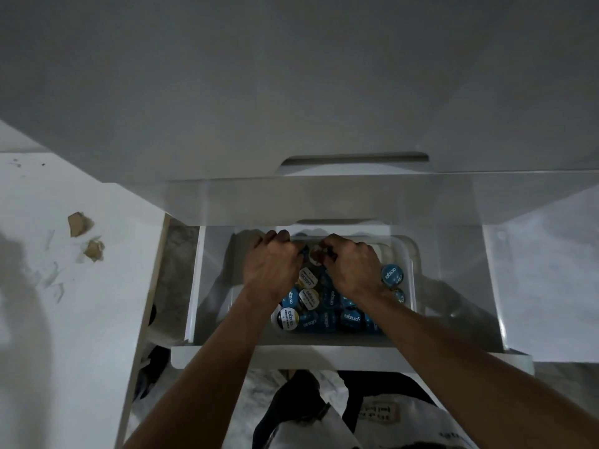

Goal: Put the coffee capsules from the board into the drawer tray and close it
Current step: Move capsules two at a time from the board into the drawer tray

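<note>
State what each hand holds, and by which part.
Both the left hand and right hand have fingers curled over capsules in the tray; exact grip points are hidden.

Both hands' fingertips [324, 251] curl out of sight among the capsules [324, 306], hiding each grip.

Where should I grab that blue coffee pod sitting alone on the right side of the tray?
Pinch the blue capsule by its round rim, coming straight down from above. Its flat label faces up and its right side looks free, while the right hand and the other capsules crowd its left, so a top grip probably fits best.
</note>
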A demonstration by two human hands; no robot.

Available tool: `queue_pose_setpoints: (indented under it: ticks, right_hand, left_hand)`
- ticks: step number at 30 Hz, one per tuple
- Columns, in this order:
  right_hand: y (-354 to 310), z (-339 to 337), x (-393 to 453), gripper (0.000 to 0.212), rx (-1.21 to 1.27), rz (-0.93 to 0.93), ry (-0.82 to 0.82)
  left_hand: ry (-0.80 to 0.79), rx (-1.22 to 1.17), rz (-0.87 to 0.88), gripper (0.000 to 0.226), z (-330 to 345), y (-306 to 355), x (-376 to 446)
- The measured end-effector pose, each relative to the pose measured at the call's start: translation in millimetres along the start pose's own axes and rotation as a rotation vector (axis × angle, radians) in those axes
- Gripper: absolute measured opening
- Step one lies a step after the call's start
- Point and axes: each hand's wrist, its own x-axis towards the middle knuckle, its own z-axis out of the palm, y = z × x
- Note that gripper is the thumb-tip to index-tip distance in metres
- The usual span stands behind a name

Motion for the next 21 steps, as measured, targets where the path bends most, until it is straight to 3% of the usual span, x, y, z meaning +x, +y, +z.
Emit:
queue_pose_setpoints:
  ticks: [13,21]
  right_hand:
    - [-3,8,-21,0.02,0.068,0.031,-0.055]
    - [9,-7,-16,0.023,0.1,-0.015,-0.129]
  left_hand:
    - [-0.064,-0.071,0.043,0.027,12,-15,-17]
    - [-0.117,0.0,-0.061,0.026,-4,0,-1]
